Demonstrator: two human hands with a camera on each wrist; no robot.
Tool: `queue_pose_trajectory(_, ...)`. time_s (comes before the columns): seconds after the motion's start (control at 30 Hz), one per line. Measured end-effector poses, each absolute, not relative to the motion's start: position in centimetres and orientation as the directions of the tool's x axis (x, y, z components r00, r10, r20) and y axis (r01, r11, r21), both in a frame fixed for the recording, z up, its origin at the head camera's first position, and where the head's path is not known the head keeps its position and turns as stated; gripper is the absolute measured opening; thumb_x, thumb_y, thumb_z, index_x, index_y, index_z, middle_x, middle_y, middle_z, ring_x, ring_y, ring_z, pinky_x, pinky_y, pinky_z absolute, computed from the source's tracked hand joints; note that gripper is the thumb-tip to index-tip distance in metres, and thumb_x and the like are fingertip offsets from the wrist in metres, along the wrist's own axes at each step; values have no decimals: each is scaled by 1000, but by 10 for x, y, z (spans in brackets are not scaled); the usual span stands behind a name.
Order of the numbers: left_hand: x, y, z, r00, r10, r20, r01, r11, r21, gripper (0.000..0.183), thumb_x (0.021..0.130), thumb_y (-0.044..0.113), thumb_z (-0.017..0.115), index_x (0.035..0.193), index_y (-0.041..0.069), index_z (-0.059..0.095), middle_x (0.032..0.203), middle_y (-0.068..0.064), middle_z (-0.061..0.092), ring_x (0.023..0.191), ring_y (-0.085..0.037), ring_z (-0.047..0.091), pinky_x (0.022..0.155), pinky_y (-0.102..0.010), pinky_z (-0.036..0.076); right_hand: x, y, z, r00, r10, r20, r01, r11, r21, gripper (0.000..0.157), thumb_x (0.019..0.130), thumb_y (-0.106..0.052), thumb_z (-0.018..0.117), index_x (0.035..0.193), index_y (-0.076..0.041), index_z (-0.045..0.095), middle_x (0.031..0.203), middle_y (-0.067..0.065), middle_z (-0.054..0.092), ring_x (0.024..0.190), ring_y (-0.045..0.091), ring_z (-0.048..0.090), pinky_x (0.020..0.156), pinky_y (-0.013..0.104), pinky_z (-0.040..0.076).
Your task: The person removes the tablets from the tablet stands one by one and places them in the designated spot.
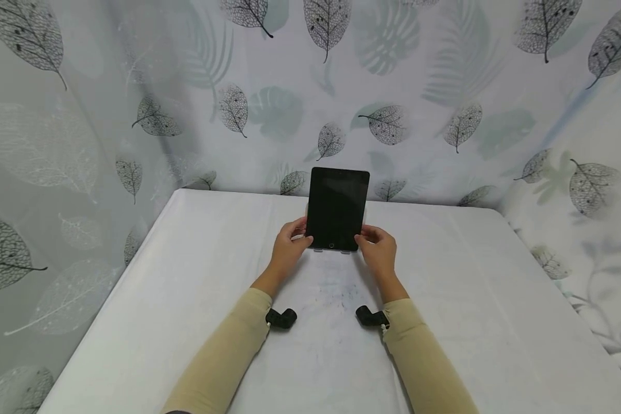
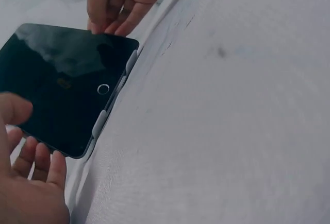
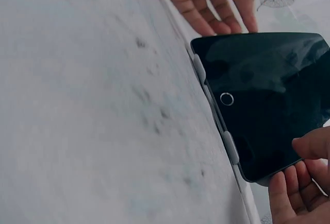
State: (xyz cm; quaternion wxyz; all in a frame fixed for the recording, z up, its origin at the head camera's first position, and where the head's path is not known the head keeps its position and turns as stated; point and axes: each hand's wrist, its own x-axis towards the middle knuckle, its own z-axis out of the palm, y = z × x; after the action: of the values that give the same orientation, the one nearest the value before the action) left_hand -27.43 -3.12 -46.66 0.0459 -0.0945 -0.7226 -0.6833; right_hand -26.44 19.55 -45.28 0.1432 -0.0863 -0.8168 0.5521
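A black tablet [image 1: 337, 207] with a round home button leans back upright near the far side of the table. Its bottom edge sits in the pale lips of a stand [image 3: 231, 148]; most of that stand is hidden behind the screen. My left hand [image 1: 287, 248] pinches the lower left side, thumb over the front and fingers along the edge. At the lower right side, my right hand [image 1: 380, 252] holds the tablet in the same manner. The left wrist view shows both hands at opposite edges of the tablet [image 2: 56, 90].
A white cloth covers the table [image 1: 202, 259], with faint dark smudges in front of the tablet. Leaf-patterned curtains [image 1: 419, 69] hang behind and on both sides. Each sleeved wrist carries a small black camera [image 1: 282, 319].
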Motion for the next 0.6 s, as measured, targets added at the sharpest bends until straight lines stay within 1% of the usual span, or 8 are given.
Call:
queue_pose_trajectory(0.03, -274, -30, -468, -980, 52, 190, 193, 67, 979, 52, 94, 5, 66, 145, 8, 57, 134, -15, 57, 126, -29, 57, 110, -44, 50, -264, 195, -455, -937, 315, 151, -21, 380, -925, 30, 92, -13, 74, 119, -2, 73, 113, 18, 72, 97, 19, 68, 74, 12, 51)
queue_pose_trajectory(0.1, -274, -27, -469, -981, 1, 192, 191, 105, 976, 51, 92, 2, 66, 142, 9, 61, 129, -14, 61, 122, -28, 60, 106, -41, 53, -264, 193, -459, -923, 343, 177, -30, 393, -919, 27, 89, -12, 77, 113, 0, 75, 108, 20, 74, 89, 15, 67, 67, 9, 47)
queue_pose_trajectory(0.2, -273, -21, -471, -975, -82, 207, 194, 144, 970, 45, 90, -2, 65, 134, 7, 67, 122, -14, 66, 117, -26, 65, 100, -38, 57, -263, 191, -464, -908, 366, 202, -36, 413, -910, 25, 85, -10, 80, 107, 1, 76, 103, 20, 76, 82, 14, 66, 65, 9, 46)
queue_pose_trajectory(0.27, -271, -18, -473, -966, -131, 222, 199, 165, 966, 41, 90, -4, 64, 130, 5, 70, 118, -14, 69, 113, -26, 68, 97, -36, 59, -263, 190, -466, -906, 368, 208, -36, 423, -905, 25, 84, -9, 80, 107, 1, 76, 101, 20, 76, 84, 21, 69, 66, 9, 46)
queue_pose_trajectory(0.37, -270, -17, -474, -960, -152, 236, 214, 150, 965, 37, 92, -5, 62, 126, 3, 71, 117, -14, 70, 111, -26, 69, 95, -34, 59, -263, 188, -468, -906, 363, 218, -47, 426, -903, 26, 84, -4, 79, 109, 3, 75, 102, 22, 75, 88, 28, 72, 68, 10, 47)
queue_pose_trajectory(0.47, -271, -17, -475, -957, -133, 258, 244, 113, 963, 36, 92, -7, 63, 127, 0, 70, 118, -16, 69, 112, -27, 67, 96, -33, 59, -264, 188, -471, -907, 357, 225, -61, 415, -908, 27, 84, -1, 78, 110, 4, 74, 103, 24, 74, 91, 30, 71, 70, 9, 47)
queue_pose_trajectory(0.6, -272, -18, -477, -955, -111, 274, 268, 66, 961, 38, 90, -9, 65, 127, -4, 68, 120, -21, 68, 114, -32, 65, 96, -31, 58, -265, 188, -474, -907, 356, 225, -72, 395, -916, 26, 85, 2, 77, 111, 5, 72, 104, 24, 72, 91, 28, 68, 72, 9, 46)
